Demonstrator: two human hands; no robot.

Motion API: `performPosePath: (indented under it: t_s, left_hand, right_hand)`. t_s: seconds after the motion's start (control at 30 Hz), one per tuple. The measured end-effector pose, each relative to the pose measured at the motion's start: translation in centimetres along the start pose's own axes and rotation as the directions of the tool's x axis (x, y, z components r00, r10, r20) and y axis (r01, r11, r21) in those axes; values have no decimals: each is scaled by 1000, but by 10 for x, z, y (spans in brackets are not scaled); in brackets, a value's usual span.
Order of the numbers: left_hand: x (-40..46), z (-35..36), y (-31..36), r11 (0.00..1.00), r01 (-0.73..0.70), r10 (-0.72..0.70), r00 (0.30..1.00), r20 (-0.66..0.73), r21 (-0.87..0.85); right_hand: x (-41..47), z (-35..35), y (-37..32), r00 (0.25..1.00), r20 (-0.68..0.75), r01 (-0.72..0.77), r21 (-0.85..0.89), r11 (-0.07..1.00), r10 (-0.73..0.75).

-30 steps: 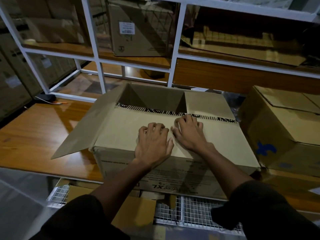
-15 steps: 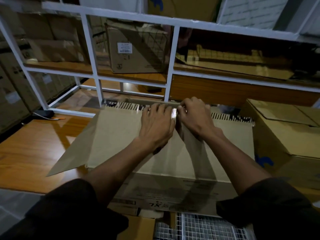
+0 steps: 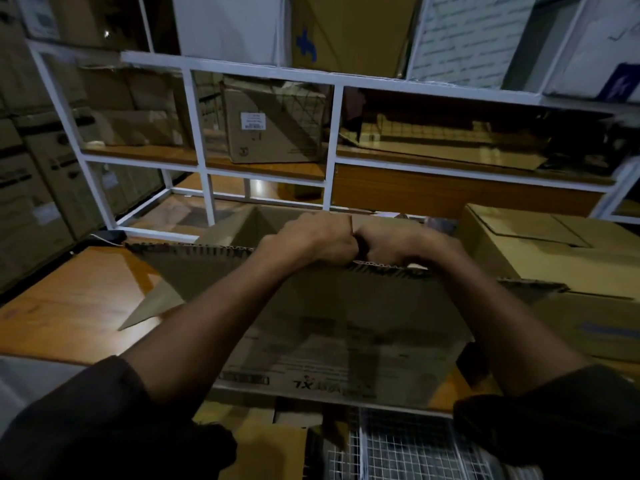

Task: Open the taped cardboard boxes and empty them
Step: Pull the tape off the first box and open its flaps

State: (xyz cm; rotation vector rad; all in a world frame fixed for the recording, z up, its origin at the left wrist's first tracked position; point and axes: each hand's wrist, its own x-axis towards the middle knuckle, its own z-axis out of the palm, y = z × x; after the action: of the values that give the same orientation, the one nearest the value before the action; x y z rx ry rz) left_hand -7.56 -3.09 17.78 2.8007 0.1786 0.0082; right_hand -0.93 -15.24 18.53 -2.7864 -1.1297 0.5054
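A large brown cardboard box point(image 3: 332, 344) sits on the wooden table in front of me, its near flap point(image 3: 214, 271) raised so that its corrugated edge faces up. My left hand point(image 3: 311, 240) and my right hand point(image 3: 398, 242) sit side by side at the middle of that edge, fingers curled over it and gripping the flap. The box's left side flap point(image 3: 152, 303) hangs out over the table. The raised flap and my hands hide the inside of the box.
A second cardboard box point(image 3: 554, 258) stands close on the right. Behind is a white metal shelf frame point(image 3: 332, 140) holding a labelled box point(image 3: 273, 126). The wooden table point(image 3: 69, 299) extends left. A wire mesh basket point(image 3: 415, 448) lies below the table edge.
The near flap has swung up from flat to upright. Both hands went from lying flat on it to curling over its far edge, and my view has tilted upward.
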Motion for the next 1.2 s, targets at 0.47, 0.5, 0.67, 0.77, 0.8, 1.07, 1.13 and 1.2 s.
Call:
performPosePath:
  t_s: [0.47, 0.5, 0.67, 0.77, 0.8, 1.07, 1.13, 1.2]
  left_hand:
    - [-33, 95, -6, 994, -76, 52, 960, 274, 78]
    - [-31, 105, -9, 993, -74, 46, 962, 268, 94]
    - [-20, 151, -34, 982, -67, 28, 976, 215, 177]
    - [-16, 173, -52, 975, -89, 58, 987, 151, 204]
    - [-14, 178, -57, 968, -101, 76, 990, 115, 229]
    - [-8, 192, -76, 950, -135, 160, 985, -66, 281]
    - [-10, 193, -84, 940, -135, 174, 979, -102, 313]
    - [-12, 192, -94, 938, -135, 182, 975, -124, 320]
  right_hand:
    - [-37, 107, 5, 1000, 25, 0, 6, 1000, 0]
    - [-34, 115, 10, 1000, 10, -7, 27, 1000, 7]
    - [-27, 160, 28, 991, -126, 40, 24, 999, -37]
    - [-28, 178, 34, 975, -214, 49, -15, 999, -51]
    - [-28, 183, 35, 971, -233, 47, -7, 999, -48]
    - [-12, 203, 33, 926, -376, 26, 115, 993, 20]
    - [-7, 208, 31, 908, -418, 11, 112, 994, 38]
    - [-3, 213, 30, 883, -463, -22, 116, 993, 74]
